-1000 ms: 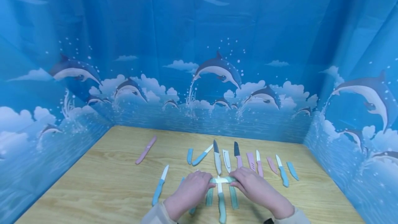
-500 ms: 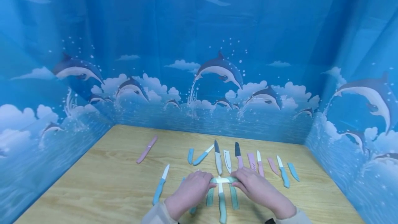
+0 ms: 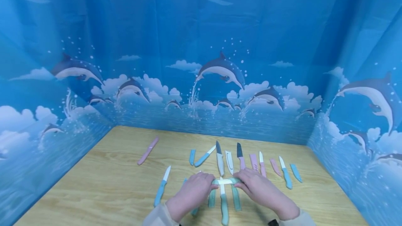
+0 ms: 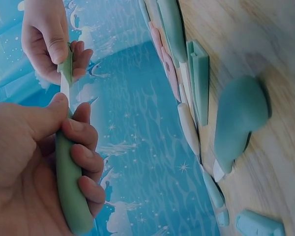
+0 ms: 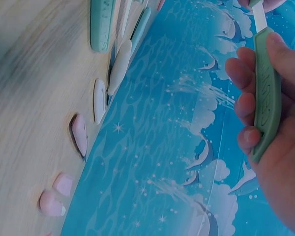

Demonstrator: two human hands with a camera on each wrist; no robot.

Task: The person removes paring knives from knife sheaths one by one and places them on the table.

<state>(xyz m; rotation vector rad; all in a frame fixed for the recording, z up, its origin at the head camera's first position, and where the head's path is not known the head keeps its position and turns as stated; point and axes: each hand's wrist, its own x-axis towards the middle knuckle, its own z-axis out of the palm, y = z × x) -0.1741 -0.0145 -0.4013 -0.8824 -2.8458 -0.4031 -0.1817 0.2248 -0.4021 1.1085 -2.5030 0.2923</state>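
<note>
My left hand (image 3: 193, 191) grips the green handle of a paring knife (image 4: 73, 184), fingers wrapped round it and thumb up near the blade. My right hand (image 3: 257, 188) holds a green knife sheath (image 5: 266, 96), its fingers curled along the length. Between the two hands a short stretch of pale blade (image 3: 224, 181) shows, its far end inside the sheath. Knife and sheath are held level above the table. Below them lies another green-handled knife (image 3: 224, 206), with a green sheath (image 3: 211, 198) to its left and a second green sheath (image 3: 236, 198) to its right.
On the wooden table (image 3: 110, 184), a pink knife (image 3: 148, 151) and a blue-handled knife (image 3: 161, 187) lie at left. Behind the hands runs a row with a white-handled knife (image 3: 220, 159), a pink sheath (image 3: 253, 162) and a blue knife (image 3: 285, 173). Dolphin-print curtains (image 3: 201, 44) enclose the table.
</note>
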